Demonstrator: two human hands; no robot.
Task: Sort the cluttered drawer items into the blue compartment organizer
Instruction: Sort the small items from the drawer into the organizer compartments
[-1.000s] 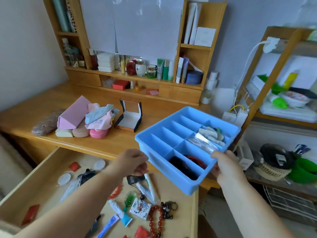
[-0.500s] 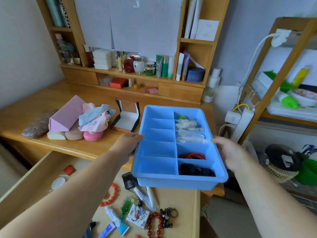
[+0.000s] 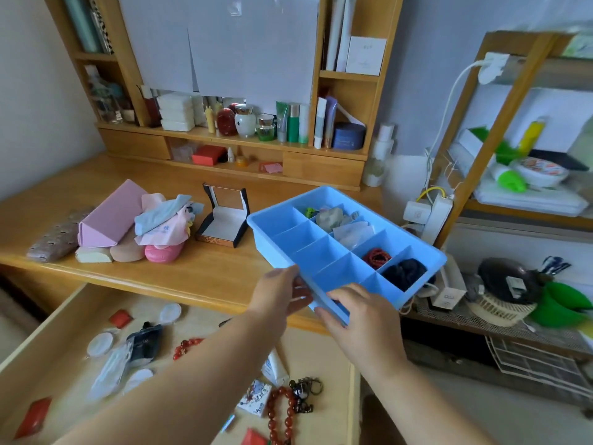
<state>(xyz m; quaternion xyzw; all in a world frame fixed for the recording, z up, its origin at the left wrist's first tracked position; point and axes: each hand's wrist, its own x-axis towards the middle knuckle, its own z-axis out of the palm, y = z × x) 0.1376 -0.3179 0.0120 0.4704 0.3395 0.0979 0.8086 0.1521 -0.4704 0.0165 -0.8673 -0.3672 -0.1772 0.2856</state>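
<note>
Organizer (image 3: 324, 252), blue and partly filled along its right-hand column, is held in the air above the desk (image 3: 199, 271) edge and the open drawer (image 3: 64, 354), tilted, its near corner gripped by the left hand (image 3: 279, 295) and the right hand (image 3: 359, 311), fingers of both curled round the rim. Repositioning of the organizer is judged to be the step in hand. A level set-down within reach of the drawer is called for next, so that the beads (image 3: 282, 415), keyring (image 3: 303, 388) and tubes can be sorted into the vacant left-hand compartments.

Open drawer (image 3: 57, 342) beneath held organizer (image 3: 298, 239)
</note>
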